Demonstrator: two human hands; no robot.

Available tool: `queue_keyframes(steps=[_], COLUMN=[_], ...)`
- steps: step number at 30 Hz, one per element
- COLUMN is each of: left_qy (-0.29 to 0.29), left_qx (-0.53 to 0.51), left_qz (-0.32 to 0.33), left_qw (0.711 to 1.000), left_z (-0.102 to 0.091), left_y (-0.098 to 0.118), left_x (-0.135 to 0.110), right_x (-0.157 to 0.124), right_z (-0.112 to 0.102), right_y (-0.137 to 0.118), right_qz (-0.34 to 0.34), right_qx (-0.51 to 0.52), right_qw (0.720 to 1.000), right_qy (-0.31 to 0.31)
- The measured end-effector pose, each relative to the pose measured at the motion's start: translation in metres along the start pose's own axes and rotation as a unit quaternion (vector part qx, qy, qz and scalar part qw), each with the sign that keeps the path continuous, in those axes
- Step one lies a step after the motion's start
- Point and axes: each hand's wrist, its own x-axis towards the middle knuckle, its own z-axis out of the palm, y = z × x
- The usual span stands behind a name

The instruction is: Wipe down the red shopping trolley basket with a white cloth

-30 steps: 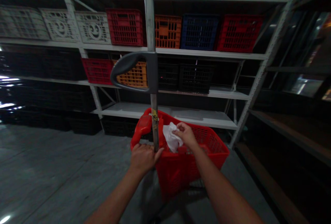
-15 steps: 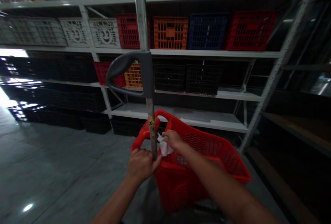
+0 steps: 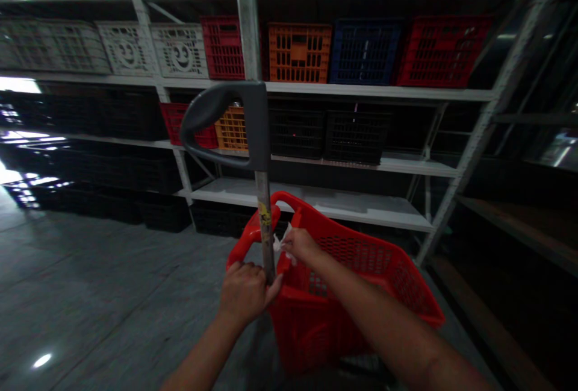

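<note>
Head view: right hand (image 3: 301,246) nearly closed, fingertips pinching crumpled white tissue (image 3: 282,243) at inner corner of red plastic basket (image 3: 311,337), just beside metal trolley pole (image 3: 265,228). Left hand (image 3: 246,291) closed around red basket handle (image 3: 253,231), touching pole. Grey grip (image 3: 226,120) tops pole. Behind: white steel shelving (image 3: 361,91) holding white, red, orange, blue crates (image 3: 299,53); black crates (image 3: 356,137) lower

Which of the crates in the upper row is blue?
The dark blue slotted plastic crate in the upper row, between an orange crate and a red crate; no other crate there is blue.
</note>
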Motion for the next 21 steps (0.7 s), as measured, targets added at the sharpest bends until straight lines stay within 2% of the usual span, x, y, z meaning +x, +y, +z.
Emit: queue_keyframes(steps=[3, 5, 8, 11, 14, 16, 19, 21], left_qy=[0.001, 0.000, 0.002, 0.013, 0.019, 0.022, 0.037, 0.045], left_qx=[0.000, 0.002, 0.005, 0.002, -0.008, -0.011, -0.013, -0.012], left_qz=[0.004, 0.002, -0.001, -0.001, 0.011, 0.016, 0.015, 0.015], left_qw=[1.000, 1.000, 1.000, 1.000, 1.000, 1.000, 0.999, 0.999], left_z=[-0.001, -0.002, -0.002, -0.002, -0.002, -0.003, -0.005, -0.007], left_y=[0.001, 0.001, 0.002, 0.002, 0.002, 0.002, 0.003, 0.004], left_x=[0.001, 0.002, 0.001, -0.001, -0.004, -0.006, -0.006, -0.005], right_x=[0.023, 0.026, 0.008, -0.020, -0.027, -0.013, 0.024, 0.048], right_z=[-0.008, -0.009, -0.003, 0.008, 0.014, 0.011, -0.003, -0.014], right_y=[0.006, 0.006, 0.000, -0.007, -0.005, 0.002, 0.016, 0.024], right_qz=[0.055, 0.061, 0.040, -0.025, -0.057, -0.028, 0.072, 0.126], right_qx=[-0.007, -0.005, 0.009, 0.034, 0.047, 0.050, 0.058, 0.066], right_qw=[0.998, 0.997, 0.999, 0.999, 0.997, 0.998, 0.993, 0.985], right_qy=[0.039, 0.047, 0.019, -0.024, -0.018, 0.022, 0.080, 0.093])
